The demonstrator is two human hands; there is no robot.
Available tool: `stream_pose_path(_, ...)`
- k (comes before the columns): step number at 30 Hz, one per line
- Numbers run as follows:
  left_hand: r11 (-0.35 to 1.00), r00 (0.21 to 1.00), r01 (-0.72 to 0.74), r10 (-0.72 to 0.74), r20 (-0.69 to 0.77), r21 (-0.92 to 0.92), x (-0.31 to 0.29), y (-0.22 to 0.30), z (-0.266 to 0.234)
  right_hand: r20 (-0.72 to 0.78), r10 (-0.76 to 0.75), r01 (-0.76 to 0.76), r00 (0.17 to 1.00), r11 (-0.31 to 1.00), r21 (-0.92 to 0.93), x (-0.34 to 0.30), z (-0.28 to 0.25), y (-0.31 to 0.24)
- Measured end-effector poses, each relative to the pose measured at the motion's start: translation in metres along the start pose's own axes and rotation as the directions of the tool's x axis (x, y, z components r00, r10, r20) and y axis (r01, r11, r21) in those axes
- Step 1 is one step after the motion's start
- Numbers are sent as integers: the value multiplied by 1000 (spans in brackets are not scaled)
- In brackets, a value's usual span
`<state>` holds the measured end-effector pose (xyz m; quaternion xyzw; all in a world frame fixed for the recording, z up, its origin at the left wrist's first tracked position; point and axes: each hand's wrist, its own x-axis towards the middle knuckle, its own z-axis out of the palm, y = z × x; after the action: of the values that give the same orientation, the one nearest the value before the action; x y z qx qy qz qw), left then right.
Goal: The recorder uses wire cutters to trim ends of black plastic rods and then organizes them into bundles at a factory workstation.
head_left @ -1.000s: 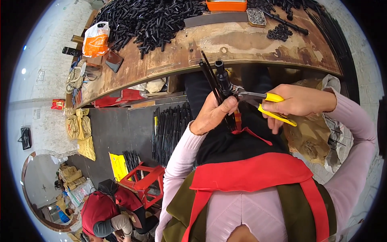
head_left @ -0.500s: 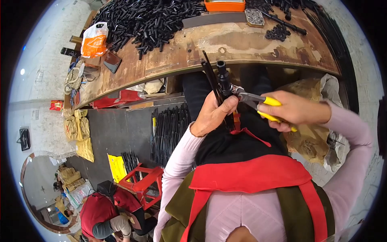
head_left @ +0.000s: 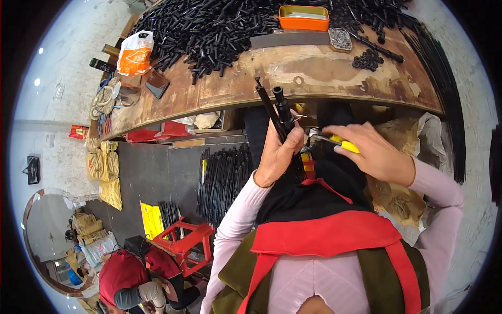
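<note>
Above your lap, close to the near edge of the bench [head_left: 314, 68], your left hand [head_left: 277, 157] was wrapped around a thick black tube [head_left: 283, 111], with thin black rods [head_left: 265, 99] lying along its left side. Your right hand [head_left: 379, 154] held the yellow-handled pliers [head_left: 349, 146] loosely, its fingers more stretched out than curled.

Half a second earlier the nose of the pliers had been up against the tube beside your left thumb; by now it had dropped lower and come away, leaving a small gap. To my eye, that meant the squeeze had been let go, while the tube was still in your grip. Whether the tips of the pliers stood apart, I could not tell.

The tube's long axis ran away from you, its open upper end toward the bench and leaning left, its lower end down toward your lap. The pliers lay nearly crosswise to it, nose pointing left and slightly up toward your left hand, handles trailing into your right palm.
</note>
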<state>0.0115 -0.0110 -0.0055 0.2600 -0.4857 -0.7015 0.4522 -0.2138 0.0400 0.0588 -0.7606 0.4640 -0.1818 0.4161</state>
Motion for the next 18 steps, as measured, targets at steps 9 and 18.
stream_pose_path(9,997,999,37,-39,29,66,2,-2,5,-293,-162,-67,942,767,-638,2,-6,-1)
stream_pose_path(18,995,999,27,-23,-38,92,0,-6,9,-278,-77,-81,958,853,-515,-7,6,-1)
